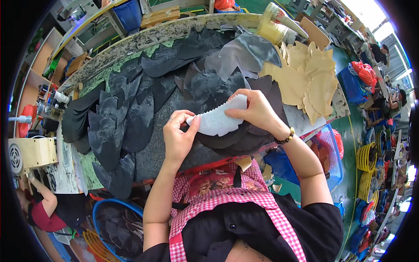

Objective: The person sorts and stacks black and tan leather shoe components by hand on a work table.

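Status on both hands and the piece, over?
Left hand pinching left end of pale serrated piece. Right hand gripping right end. Dark pieces beneath, nothing blocking hands.

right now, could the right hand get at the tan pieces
Probably yes: the tan pieces lie just beyond the right hand, largely uncovered, though it is pinching the white piece.

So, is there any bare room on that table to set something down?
Mainly one free patch: the grey tabletop between the black pieces piled at left and the person's left hand. Elsewhere it looks crowded: more dark pieces overlap below and beyond the held white piece, and tan pieces pile up at right.
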Available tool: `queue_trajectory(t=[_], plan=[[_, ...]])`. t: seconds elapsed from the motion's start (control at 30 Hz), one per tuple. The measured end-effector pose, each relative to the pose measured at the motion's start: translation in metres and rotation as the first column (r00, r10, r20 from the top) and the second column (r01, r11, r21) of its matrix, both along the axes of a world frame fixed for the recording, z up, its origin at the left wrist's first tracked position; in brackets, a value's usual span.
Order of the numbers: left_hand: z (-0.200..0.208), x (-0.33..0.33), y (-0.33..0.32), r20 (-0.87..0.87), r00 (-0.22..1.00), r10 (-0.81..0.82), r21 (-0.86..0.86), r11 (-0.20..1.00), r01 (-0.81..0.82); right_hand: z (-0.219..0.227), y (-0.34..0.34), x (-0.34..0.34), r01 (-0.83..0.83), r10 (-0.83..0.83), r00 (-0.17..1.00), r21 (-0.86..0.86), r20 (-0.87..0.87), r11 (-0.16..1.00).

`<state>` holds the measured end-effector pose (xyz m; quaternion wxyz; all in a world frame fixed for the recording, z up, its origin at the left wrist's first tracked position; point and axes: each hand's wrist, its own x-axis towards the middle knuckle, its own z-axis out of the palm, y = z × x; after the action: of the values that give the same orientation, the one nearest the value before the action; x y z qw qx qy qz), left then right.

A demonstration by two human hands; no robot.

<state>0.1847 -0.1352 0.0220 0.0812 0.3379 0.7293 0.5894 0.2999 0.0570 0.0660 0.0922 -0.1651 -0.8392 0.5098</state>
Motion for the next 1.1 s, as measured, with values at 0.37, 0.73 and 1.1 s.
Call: queue_trajectory(t=[0.37, 0.73, 1.1], plan=[[-0.004, -0.011, 0.011, -0.657, 0.752, 0.048, -0.336, 0.875, -0.349, -0.001, -0.013, -0.009, -0.055, 0.009, 0.998, 0.709, 0.068, 0.703], [-0.008, 0.027, 0.027, -0.640, 0.552, -0.534, -0.472, 0.840, 0.266, -0.027, 0.150, -0.049, 0.675, -0.570, 0.673, 0.706, -0.472, 0.213], [0.026, -0.003, 0.043, -0.354, 0.892, -0.282, -0.001, 0.953, 0.301, 0.080, 0.091, -0.008, 0.086, 0.113, 0.976, 0.802, -0.188, 0.592]])
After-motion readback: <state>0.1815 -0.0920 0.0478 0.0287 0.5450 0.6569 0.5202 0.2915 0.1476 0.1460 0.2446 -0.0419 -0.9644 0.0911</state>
